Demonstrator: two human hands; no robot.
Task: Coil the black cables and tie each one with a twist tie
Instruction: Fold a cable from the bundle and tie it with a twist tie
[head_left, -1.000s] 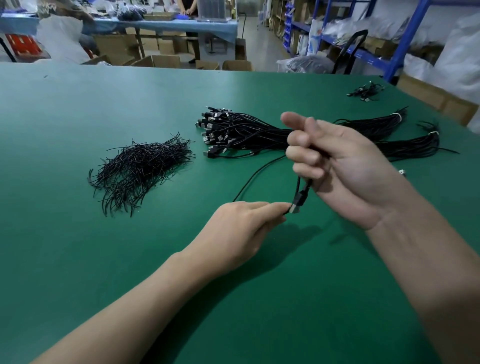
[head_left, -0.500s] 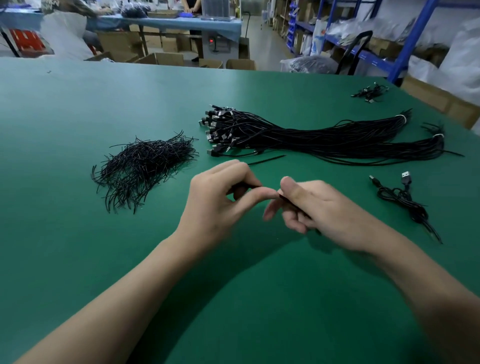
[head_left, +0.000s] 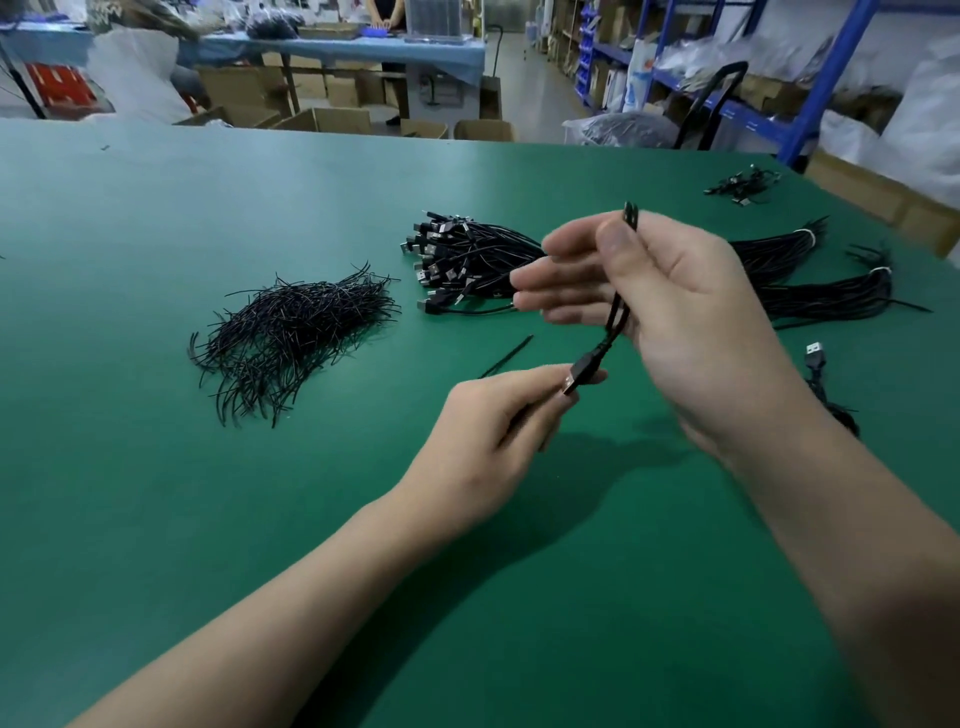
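My right hand (head_left: 670, 312) is raised over the green table (head_left: 156, 493), with a black cable (head_left: 615, 322) looped over its thumb and running down across the palm. My left hand (head_left: 498, 431) pinches that cable's USB plug (head_left: 576, 379) just below. A big bundle of black cables (head_left: 467, 265) lies behind my hands, partly hidden by the right hand. A heap of black twist ties (head_left: 296, 332) lies to the left. One loose twist tie (head_left: 506, 356) rests on the table near my left hand.
A coiled, tied cable (head_left: 823, 379) lies on the table at the right, partly behind my right wrist. A few more cables (head_left: 743, 184) sit at the far right corner. Cardboard boxes, blue shelving and another person's work table stand beyond the far edge.
My hands were close together low over the table; now my right hand has risen with the cable looped over it, and my left hand holds the plug below.
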